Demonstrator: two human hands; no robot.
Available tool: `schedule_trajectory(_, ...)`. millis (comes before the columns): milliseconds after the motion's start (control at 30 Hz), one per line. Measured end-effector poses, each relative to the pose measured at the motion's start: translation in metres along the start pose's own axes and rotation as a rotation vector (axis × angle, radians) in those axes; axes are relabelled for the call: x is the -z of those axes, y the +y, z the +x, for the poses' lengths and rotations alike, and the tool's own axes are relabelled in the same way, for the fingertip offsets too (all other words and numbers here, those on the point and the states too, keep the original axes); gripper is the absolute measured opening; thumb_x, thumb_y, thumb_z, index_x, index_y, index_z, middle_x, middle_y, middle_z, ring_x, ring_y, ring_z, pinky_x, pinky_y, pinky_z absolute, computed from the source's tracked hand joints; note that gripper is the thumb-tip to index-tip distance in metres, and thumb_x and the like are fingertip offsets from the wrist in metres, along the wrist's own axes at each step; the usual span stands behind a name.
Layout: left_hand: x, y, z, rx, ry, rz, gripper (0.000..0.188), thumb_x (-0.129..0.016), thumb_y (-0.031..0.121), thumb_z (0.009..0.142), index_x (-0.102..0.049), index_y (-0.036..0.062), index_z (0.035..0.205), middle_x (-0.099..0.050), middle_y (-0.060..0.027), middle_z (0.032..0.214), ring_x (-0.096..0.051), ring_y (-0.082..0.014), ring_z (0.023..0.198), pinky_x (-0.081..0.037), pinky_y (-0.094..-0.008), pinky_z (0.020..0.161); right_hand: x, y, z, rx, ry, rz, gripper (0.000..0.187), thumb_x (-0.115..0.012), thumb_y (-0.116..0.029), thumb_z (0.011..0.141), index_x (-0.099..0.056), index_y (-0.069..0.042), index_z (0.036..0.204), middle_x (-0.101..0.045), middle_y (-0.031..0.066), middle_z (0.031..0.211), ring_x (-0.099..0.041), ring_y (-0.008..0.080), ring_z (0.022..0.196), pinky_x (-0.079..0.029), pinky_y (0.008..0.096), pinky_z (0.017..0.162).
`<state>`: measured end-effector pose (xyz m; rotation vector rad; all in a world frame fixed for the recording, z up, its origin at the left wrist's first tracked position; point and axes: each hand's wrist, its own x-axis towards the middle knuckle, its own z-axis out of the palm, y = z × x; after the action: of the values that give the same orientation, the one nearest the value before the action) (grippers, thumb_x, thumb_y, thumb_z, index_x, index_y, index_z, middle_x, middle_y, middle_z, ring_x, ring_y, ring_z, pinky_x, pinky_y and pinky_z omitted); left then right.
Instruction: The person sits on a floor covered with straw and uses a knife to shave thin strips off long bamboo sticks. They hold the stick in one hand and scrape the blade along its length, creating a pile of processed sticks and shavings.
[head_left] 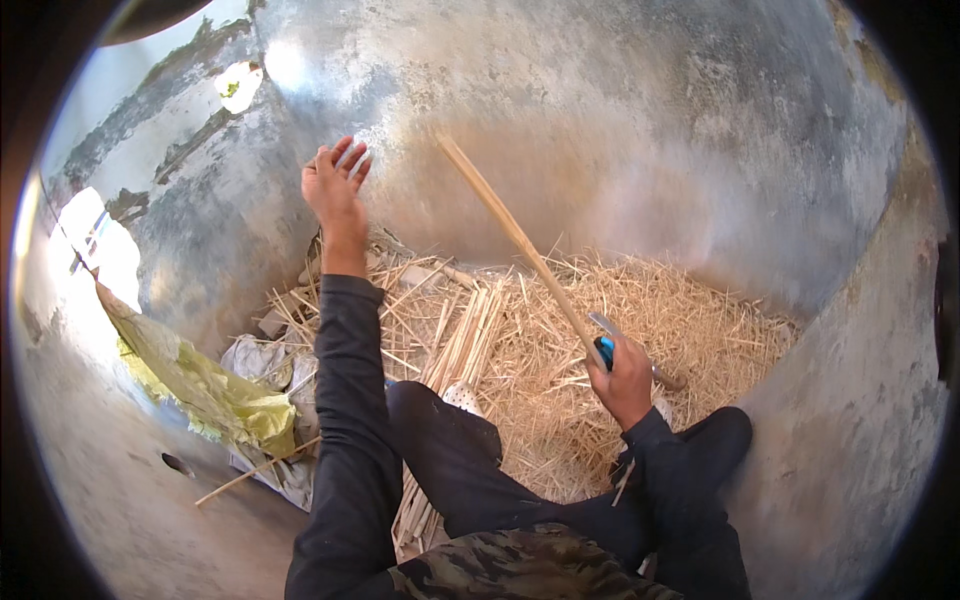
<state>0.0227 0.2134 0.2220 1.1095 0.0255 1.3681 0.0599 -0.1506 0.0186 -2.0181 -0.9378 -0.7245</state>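
Note:
My left hand (pixel 338 200) is raised in front of the wall with its fingers apart and a little bent, and nothing shows in it. Down by my right knee, my right hand (pixel 625 382) is closed round the lower end of a long pale wooden stick (pixel 510 225). The stick slants up and to the left, its far end in front of the wall. Also at the right hand is a tool with a blue part (pixel 604 350) and a grey metal piece; my fingers hide most of it, so its kind cannot be told.
Straw and shavings (pixel 640 310) cover the floor. A bundle of split sticks (pixel 468 340) lies beside my left leg. Mottled plaster walls (pixel 600 120) surround me closely. At left hang yellow-green sheeting (pixel 235 400) and a pale cloth (pixel 250 360), below a bright opening (pixel 100 240).

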Motion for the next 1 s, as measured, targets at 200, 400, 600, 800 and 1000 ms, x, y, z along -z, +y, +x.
schedule_trajectory(200, 0.042, -0.022, -0.073, 0.102, -0.612, 1.438, 0.095, -0.067, 0.058, 0.077, -0.026, 0.0033, 0.144, -0.059, -0.0261, 0.117, -0.064, -0.0315, 0.101, -0.051, -0.0415, 0.083, 0.003, 0.003, 0.031, -0.170, -0.002, 0.055, 0.034, -0.073, -0.023, 0.079, -0.057, 0.001, 0.096, -0.059, 0.0146, 0.073, -0.059, 0.0309, 0.065, -0.045, 0.0394, 0.055)
schedule_trajectory(400, 0.030, -0.082, -0.254, 0.355, -1.169, 0.362, 0.058, -0.063, 0.034, 0.090, -0.044, 0.0010, 0.134, -0.064, -0.0180, 0.109, -0.059, -0.0274, 0.109, -0.046, -0.0405, 0.092, 0.014, -0.021, 0.117, -0.259, 0.161, 0.429, 0.039, -0.076, -0.029, 0.077, -0.057, 0.001, 0.091, -0.058, 0.0073, 0.068, -0.055, 0.0175, 0.060, -0.044, 0.0333, 0.055)
schedule_trajectory(600, -0.021, -0.056, -0.296, 0.668, -0.933, 0.131, 0.033, -0.047, 0.023, 0.100, -0.048, 0.0002, 0.124, -0.054, -0.0019, 0.073, -0.054, -0.0071, 0.066, -0.046, -0.0205, 0.059, 0.026, -0.032, 0.174, -0.353, 0.176, 0.684, 0.032, -0.070, -0.033, 0.086, -0.051, -0.009, 0.078, -0.049, -0.0029, 0.063, -0.046, 0.0064, 0.054, -0.039, 0.0246, 0.050)
schedule_trajectory(800, -0.008, -0.027, -0.269, 0.918, -0.972, -0.194, 0.038, -0.037, 0.032, 0.103, -0.051, -0.0016, 0.114, -0.038, 0.0041, 0.059, -0.032, -0.0034, 0.044, -0.029, -0.0193, 0.042, 0.052, 0.000, 0.166, -0.505, 0.119, 0.904, 0.033, -0.053, -0.041, 0.096, -0.050, -0.010, 0.085, -0.050, -0.0017, 0.062, -0.044, 0.0063, 0.050, -0.038, 0.0228, 0.046)
schedule_trajectory(1000, 0.020, -0.010, -0.266, 1.014, -1.033, -0.118, 0.039, -0.036, 0.033, 0.103, -0.051, -0.0026, 0.111, -0.035, 0.0040, 0.056, -0.030, -0.0044, 0.042, -0.028, -0.0213, 0.041, 0.077, 0.024, 0.107, -0.528, 0.120, 0.799, 0.031, -0.049, -0.038, 0.098, -0.055, -0.008, 0.090, -0.051, -0.0022, 0.065, -0.045, 0.0064, 0.056, -0.038, 0.0227, 0.052)
